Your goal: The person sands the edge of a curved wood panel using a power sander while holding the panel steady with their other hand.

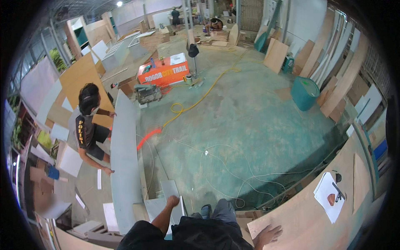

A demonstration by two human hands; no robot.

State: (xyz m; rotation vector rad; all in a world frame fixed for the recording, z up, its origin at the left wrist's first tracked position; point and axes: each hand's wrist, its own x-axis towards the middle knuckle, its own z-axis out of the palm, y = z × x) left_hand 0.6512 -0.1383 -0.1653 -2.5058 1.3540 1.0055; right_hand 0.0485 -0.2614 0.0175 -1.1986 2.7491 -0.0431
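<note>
My left hand (pixel 173 201) is closed, its fingers curled, above a grey-white panel piece (pixel 169 188) leaning low in front of me. What lies inside its fingers, if anything, is hidden. A narrow white edge (pixel 182 207) shows right beside that hand. My right hand (pixel 271 235) lies flat with fingers spread on a large plywood sheet (pixel 300 216) at the lower right. On that sheet rest white papers (pixel 327 196) with a small brown piece (pixel 331 199) and a dark tool (pixel 340 193) on top.
At the left, a co-worker (pixel 89 121) holds a long grey panel (pixel 124 166) by its edge. Thin cables (pixel 246 179) and a yellow hose (pixel 200 100) trail over the green floor. Farther off are an orange box (pixel 164 75), a machine (pixel 148 94) and a green bin (pixel 305 93).
</note>
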